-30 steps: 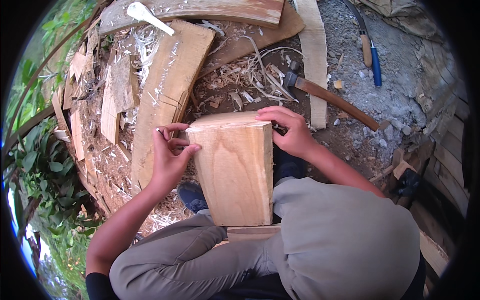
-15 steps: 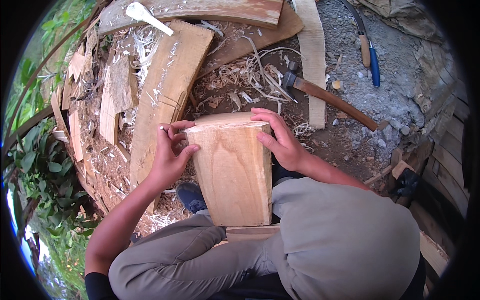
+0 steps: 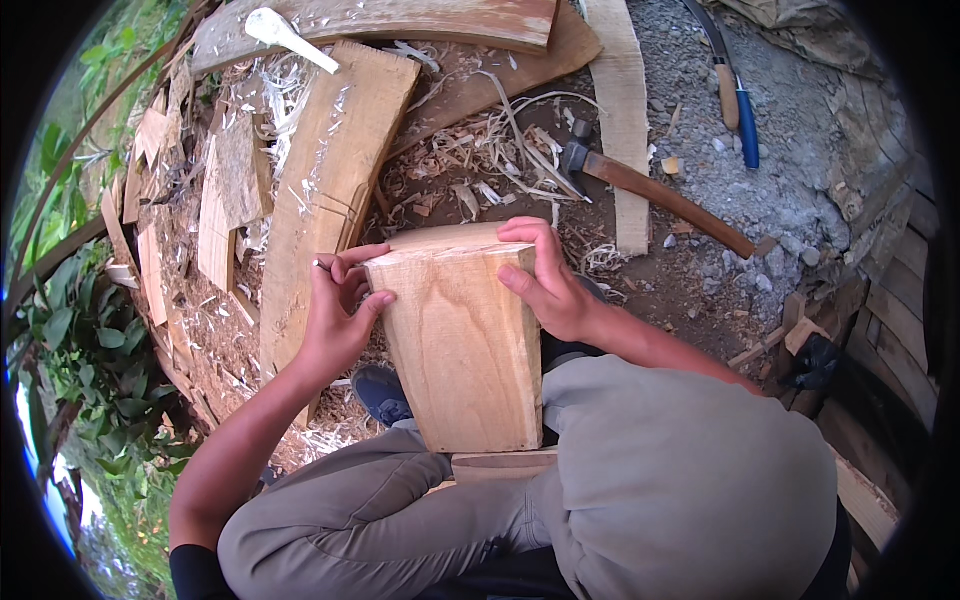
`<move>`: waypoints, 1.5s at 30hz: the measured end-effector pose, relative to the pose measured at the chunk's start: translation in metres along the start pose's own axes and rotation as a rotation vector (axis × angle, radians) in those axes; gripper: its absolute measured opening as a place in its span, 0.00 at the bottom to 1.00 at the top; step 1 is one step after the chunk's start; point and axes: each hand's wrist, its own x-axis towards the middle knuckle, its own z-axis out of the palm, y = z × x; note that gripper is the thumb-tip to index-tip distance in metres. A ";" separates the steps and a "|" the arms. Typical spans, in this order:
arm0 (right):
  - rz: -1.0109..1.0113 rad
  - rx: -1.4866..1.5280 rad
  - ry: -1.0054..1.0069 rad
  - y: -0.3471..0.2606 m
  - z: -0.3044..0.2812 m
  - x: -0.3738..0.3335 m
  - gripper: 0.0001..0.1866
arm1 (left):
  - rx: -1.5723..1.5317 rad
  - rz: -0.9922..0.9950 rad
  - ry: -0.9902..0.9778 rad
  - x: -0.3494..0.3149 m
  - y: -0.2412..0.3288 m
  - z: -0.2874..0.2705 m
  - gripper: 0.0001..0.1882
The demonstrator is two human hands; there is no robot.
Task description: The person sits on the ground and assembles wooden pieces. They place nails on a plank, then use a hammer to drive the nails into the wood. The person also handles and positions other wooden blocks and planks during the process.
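Note:
A pale, tapered, box-shaped wooden piece [image 3: 460, 350] stands before me between my legs, its wider end away from me. I cannot tell whether it is hollow. My left hand [image 3: 345, 310] grips its far left corner, thumb on the broad face. A thin dark stick with a light tip, perhaps a pencil [image 3: 321, 264], is tucked between that hand's fingers. At the far right corner, my right hand [image 3: 550, 285] is closed round the edge, with its thumb on the broad face and its fingers over the far end. Below the wooden piece, a wooden board [image 3: 500, 466] shows.
Beyond my right hand lies a hammer [image 3: 665, 200] with a wooden handle. Farther right are a curved blade with a wooden handle [image 3: 728, 97] and a blue handle [image 3: 747, 130]. Planks [image 3: 335, 150], shavings and a white spoon-shaped thing [image 3: 290, 38] lie ahead and left.
My right thumb has shifted slightly left and inward on the broad face. The wooden piece and my left hand stay nearly where they were.

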 end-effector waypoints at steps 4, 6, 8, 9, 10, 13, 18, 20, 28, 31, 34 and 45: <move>-0.002 -0.014 -0.008 -0.003 -0.001 0.001 0.23 | -0.008 0.007 0.041 0.000 0.000 0.001 0.26; -0.008 -0.030 -0.012 -0.003 -0.002 0.002 0.23 | 0.018 0.004 0.030 0.000 0.001 0.000 0.26; 0.000 -0.031 -0.016 -0.002 -0.002 0.002 0.23 | 0.041 -0.002 0.018 0.001 0.003 -0.001 0.26; 0.011 -0.023 -0.019 -0.002 -0.003 0.002 0.23 | 0.053 -0.009 0.011 0.002 0.005 -0.001 0.26; 0.022 -0.014 -0.022 -0.002 -0.004 0.002 0.23 | 0.065 -0.015 0.005 0.003 0.006 -0.001 0.26; 0.066 -0.006 -0.070 -0.003 -0.008 0.003 0.23 | 0.065 -0.022 -0.007 0.005 0.008 -0.002 0.26; 0.078 0.414 -0.131 0.004 -0.038 0.007 0.22 | 0.002 -0.021 -0.010 0.004 0.007 -0.002 0.25; 0.010 0.268 -0.117 0.010 -0.044 0.012 0.23 | 0.002 -0.018 -0.015 0.005 0.006 -0.002 0.25; -0.070 -0.075 -0.121 0.016 -0.031 0.034 0.23 | -0.074 -0.033 0.023 0.003 0.003 -0.001 0.26; -0.027 -0.011 -0.124 0.019 -0.029 0.031 0.23 | -0.079 -0.044 0.026 0.002 0.002 -0.001 0.26; -0.046 0.015 -0.114 0.020 -0.031 0.030 0.24 | -0.094 -0.022 0.033 0.003 0.003 0.002 0.26; -0.014 0.048 -0.138 0.019 -0.029 0.027 0.23 | -0.139 -0.038 0.032 -0.001 0.002 -0.001 0.26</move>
